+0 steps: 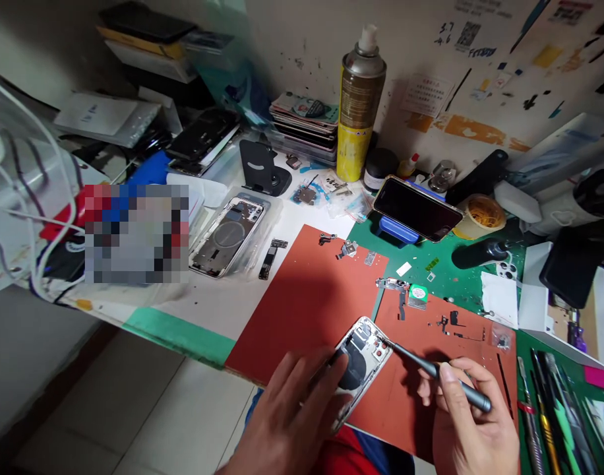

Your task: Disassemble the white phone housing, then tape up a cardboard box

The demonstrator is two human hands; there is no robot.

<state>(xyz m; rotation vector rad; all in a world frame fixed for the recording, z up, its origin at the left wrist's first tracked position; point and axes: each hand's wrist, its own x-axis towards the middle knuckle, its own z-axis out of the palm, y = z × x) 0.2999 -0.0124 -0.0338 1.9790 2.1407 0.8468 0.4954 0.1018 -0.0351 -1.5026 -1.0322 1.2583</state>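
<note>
My left hand [295,412] grips an opened phone housing [376,366] by its left side, its fingers covering part of it. The housing is tilted over the front edge of the red mat [306,297]. In my right hand [473,409] is a slim dark grey screwdriver [425,365], held between thumb and fingers. Its tip reaches the upper right part of the housing, near the camera openings; whether it sits on a screw is too small to tell. Small phone parts lie beyond, among them a flex cable piece [401,303] and a camera module [349,249].
A second phone housing [227,237] lies to the left beside a narrow circuit board [271,259]. At the back stand a spray can [360,112] and a phone [417,208] on a blue stand. Tweezers and other hand tools [554,409] line the right edge.
</note>
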